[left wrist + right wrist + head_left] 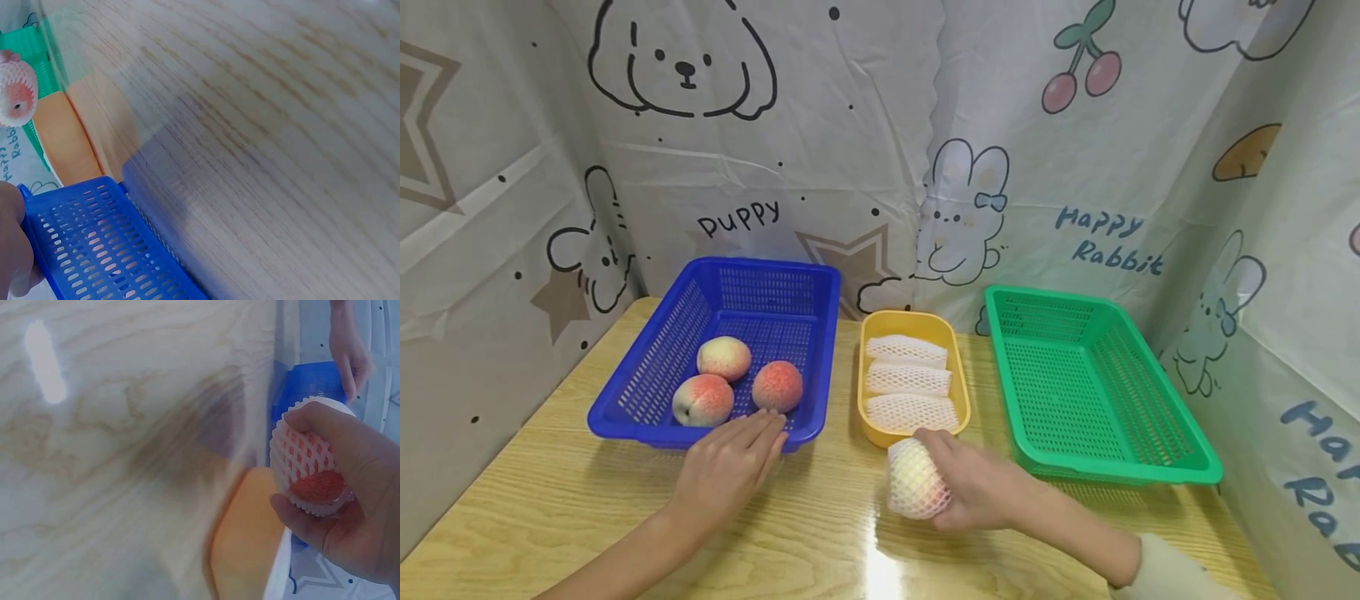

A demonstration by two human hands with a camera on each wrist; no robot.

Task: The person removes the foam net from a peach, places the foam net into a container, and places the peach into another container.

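A peach in a white foam net [919,479] is in the grip of my right hand [973,483], held above the table in front of the yellow box [966,408]. In the right wrist view, thumb and fingers curl round the netted peach [309,459], and red skin shows through the mesh. My left hand [730,454] reaches over the front rim of the blue basket [662,333], fingertips right at the nearest peach [777,387]. Two more peaches, one at the back [724,359] and one at the left [703,400], lie in that basket.
Three white foam nets [908,380] lie in a row in the yellow box, between the two baskets. A green basket [1112,467] stands at the right on the wooden table [805,533]. Printed cloth [865,125] hangs behind and at both sides.
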